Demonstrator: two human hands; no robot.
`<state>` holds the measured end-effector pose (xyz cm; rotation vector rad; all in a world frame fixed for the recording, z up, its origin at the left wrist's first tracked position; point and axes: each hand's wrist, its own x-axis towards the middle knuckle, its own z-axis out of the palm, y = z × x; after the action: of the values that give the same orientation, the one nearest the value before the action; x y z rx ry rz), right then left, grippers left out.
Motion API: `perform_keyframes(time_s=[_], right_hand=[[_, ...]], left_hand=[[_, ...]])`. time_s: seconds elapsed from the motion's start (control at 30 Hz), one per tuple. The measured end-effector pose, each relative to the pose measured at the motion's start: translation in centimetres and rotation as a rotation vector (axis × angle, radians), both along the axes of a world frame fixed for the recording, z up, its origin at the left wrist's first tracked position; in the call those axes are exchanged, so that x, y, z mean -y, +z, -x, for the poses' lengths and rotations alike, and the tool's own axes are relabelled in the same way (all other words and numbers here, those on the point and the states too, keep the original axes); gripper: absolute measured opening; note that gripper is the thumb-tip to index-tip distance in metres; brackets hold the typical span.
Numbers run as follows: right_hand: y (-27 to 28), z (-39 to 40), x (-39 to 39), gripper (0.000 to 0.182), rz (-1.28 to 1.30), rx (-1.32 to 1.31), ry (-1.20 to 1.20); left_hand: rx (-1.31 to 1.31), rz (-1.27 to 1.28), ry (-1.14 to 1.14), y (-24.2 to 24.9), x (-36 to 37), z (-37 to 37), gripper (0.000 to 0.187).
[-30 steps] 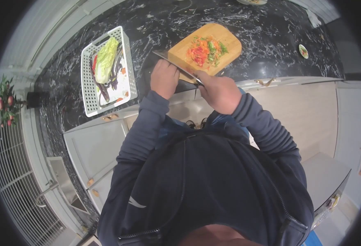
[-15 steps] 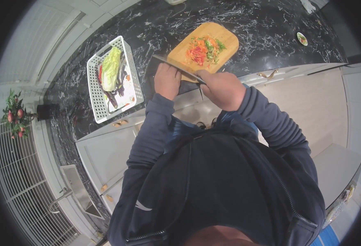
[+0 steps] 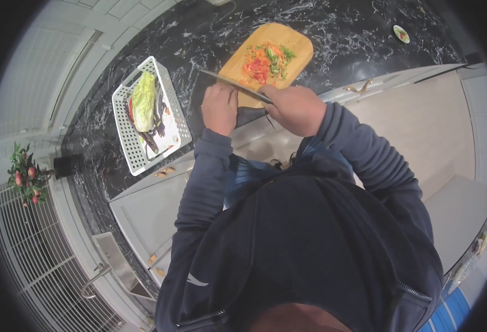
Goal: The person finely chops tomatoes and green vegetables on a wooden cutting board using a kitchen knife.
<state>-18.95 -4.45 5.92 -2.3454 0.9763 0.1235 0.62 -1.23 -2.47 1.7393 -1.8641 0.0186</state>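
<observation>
A kitchen knife (image 3: 234, 83) lies slantwise over the near part of the wooden cutting board (image 3: 295, 43), its blade tip pointing left past the board's edge. My right hand (image 3: 299, 110) is wrapped round its handle. My left hand (image 3: 219, 108) is closed at the board's near left side, just below the blade, with its fingers curled. Whatever those fingers hold, if anything, is hidden. Beyond the blade, chopped vegetables (image 3: 267, 62) in red, orange and green form a heap in the middle of the board.
Left of the board stands a white perforated basket (image 3: 123, 133) with a pale green leafy head (image 3: 143, 102) and dark purple pieces inside. A small dish (image 3: 401, 34) sits far right on the black marbled counter (image 3: 354, 44). A sink (image 3: 116, 257) and potted plant (image 3: 29, 176) are at left.
The view has shifted slightly, so the board, hands and small dish appear a little further left. Both hands and the knife keep nearly the same arrangement, and the vegetable heap looks unchanged.
</observation>
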Motion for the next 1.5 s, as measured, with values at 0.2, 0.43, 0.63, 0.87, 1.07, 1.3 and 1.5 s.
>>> perform_keyframes(time_s=[0.2, 0.43, 0.63, 0.87, 1.07, 1.3, 1.5], right_hand=[[-0.1, 0.4, -0.4, 0.033, -0.004, 0.043, -0.035], [-1.4, 0.0, -0.4, 0.03, 0.085, 0.095, -0.013], [-1.2, 0.1, -0.6, 0.032, 0.079, 0.071, -0.015], [-0.9, 0.3, -1.0, 0.026, 0.147, 0.12, 0.008], [-0.8, 0.4, -0.4, 0.032, 0.042, 0.053, -0.026], [-2.0, 0.2, -1.0, 0.027, 0.146, 0.106, -0.01], [-1.5, 0.3, -0.5, 0.032, -0.002, 0.117, -0.023]], left_hand=[[-0.004, 0.054, -0.015, -0.3, 0.0, 0.0, 0.012], [0.023, 0.104, -0.041, -0.4, 0.0, -0.3, 0.01], [0.008, 0.103, -0.05, -0.4, 0.0, -0.5, 0.01], [-0.001, 0.095, -0.041, -0.3, -0.2, -0.3, 0.01], [-0.014, 0.101, -0.027, -0.5, 0.1, -0.2, 0.01], [-0.013, 0.084, -0.013, -0.2, -0.1, -0.2, 0.014], [-0.03, 0.072, -0.006, -0.6, -0.1, -0.4, 0.011]])
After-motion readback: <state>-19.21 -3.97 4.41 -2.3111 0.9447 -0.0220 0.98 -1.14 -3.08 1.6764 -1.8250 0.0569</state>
